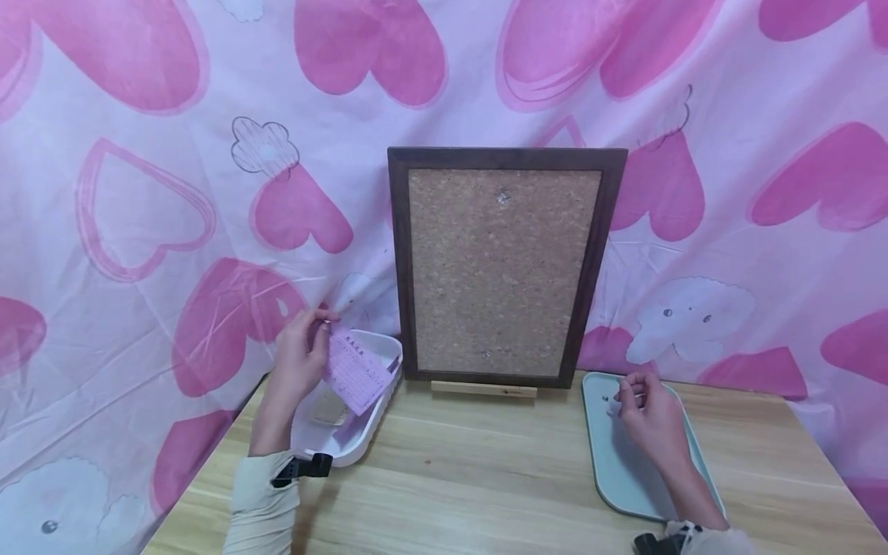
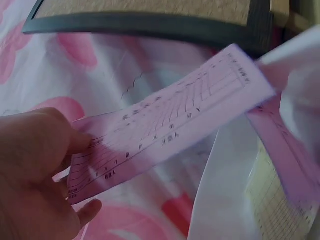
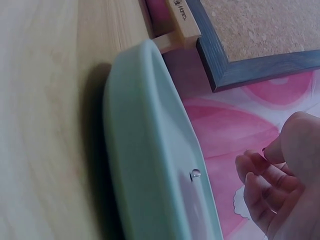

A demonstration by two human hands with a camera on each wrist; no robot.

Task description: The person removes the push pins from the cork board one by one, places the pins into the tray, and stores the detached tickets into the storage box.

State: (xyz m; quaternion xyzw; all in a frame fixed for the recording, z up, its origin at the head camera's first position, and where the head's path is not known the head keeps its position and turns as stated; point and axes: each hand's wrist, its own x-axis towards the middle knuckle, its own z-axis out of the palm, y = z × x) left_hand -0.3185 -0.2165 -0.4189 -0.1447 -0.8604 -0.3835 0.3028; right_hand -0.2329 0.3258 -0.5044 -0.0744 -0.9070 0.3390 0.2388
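Note:
My left hand (image 1: 303, 356) pinches a pink printed slip (image 1: 355, 371) by its top end and holds it just above a white tray (image 1: 380, 428) at the table's left. In the left wrist view the thumb and fingers (image 2: 37, 165) grip the pink slip (image 2: 165, 131) at one end. My right hand (image 1: 640, 405) hovers over a pale green tray (image 1: 610, 462) at the right, its fingers (image 3: 260, 177) curled. A clear pushpin (image 3: 195, 174) lies on the green tray (image 3: 145, 150), apart from the fingers. Whether the fingers pinch anything is hidden.
A dark-framed cork board (image 1: 502, 270) stands upright on a wooden stand (image 1: 483, 389) at the back centre, with a pin (image 1: 502, 197) near its top. More slips (image 2: 280, 200) lie in the white tray. The wooden table (image 1: 472, 478) is backed by a pink heart-print cloth (image 1: 139, 231).

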